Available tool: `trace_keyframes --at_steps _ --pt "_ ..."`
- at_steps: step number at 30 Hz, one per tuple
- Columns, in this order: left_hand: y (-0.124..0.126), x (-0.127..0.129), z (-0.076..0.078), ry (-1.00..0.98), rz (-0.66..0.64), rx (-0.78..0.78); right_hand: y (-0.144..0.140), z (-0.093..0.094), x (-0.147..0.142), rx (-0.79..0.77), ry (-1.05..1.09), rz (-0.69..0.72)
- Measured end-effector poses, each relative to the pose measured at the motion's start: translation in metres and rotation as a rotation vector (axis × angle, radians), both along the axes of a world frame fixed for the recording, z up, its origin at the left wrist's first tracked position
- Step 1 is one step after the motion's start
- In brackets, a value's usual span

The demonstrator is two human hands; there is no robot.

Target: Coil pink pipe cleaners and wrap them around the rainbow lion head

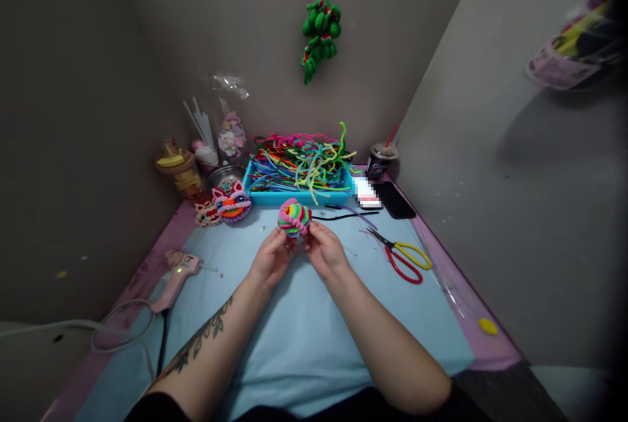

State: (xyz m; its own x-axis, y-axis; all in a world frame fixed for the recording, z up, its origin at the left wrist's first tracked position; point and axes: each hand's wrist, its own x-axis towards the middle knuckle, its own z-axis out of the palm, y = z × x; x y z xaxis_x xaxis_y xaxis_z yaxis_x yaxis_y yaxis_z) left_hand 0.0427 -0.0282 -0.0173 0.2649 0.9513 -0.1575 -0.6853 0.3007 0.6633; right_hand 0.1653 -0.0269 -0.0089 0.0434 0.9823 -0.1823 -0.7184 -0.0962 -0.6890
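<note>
Both hands hold a small round ball of striped pink, green and yellow chenille stems (294, 218) just above the light blue surface (304, 330). The left hand (271, 258) pinches its left side and the right hand (321, 248) pinches its right, fingertips closed on it. The ball looks nearly round, so its long axis cannot be made out clearly. Bare surface lies open toward the person. Beyond the ball sits a blue tray of coloured chenille stems (299, 173); red and yellow scissors (405, 258) lie to the right, a pink glue gun (176, 271) near the left edge.
</note>
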Motion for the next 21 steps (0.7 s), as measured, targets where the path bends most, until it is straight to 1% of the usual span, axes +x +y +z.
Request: trace_keyframes --at_steps 3,5,7,9,10,11,14,17,21 --pt "0.001 0.0 0.003 0.017 0.044 0.022 -0.001 -0.001 -0.001 -0.03 0.0 0.024" --pt "0.001 0.0 0.005 0.036 0.071 0.039 -0.002 -0.003 -0.001 -0.03 -0.056 0.011" --pt "0.001 0.0 0.007 0.051 0.096 0.065 -0.004 -0.005 -0.001 -0.003 -0.18 -0.092" --pt "0.0 0.0 0.008 0.076 0.116 0.086 -0.005 -0.006 -0.001 0.075 -0.326 -0.214" --pt "0.0 0.001 0.008 0.095 0.122 0.092 -0.005 -0.007 0.0 0.131 -0.384 -0.239" --pt "-0.001 0.001 0.008 0.119 0.125 0.095 -0.005 -0.007 0.0 0.189 -0.421 -0.233" --pt "-0.002 0.002 0.008 0.187 0.105 0.098 -0.005 -0.006 0.001 0.297 -0.433 -0.121" --pt "-0.003 0.001 0.007 0.225 0.087 0.104 -0.004 -0.007 0.002 0.308 -0.421 -0.074" --pt "-0.001 -0.001 0.007 0.268 0.083 0.117 -0.001 -0.012 0.003 0.287 -0.446 -0.097"
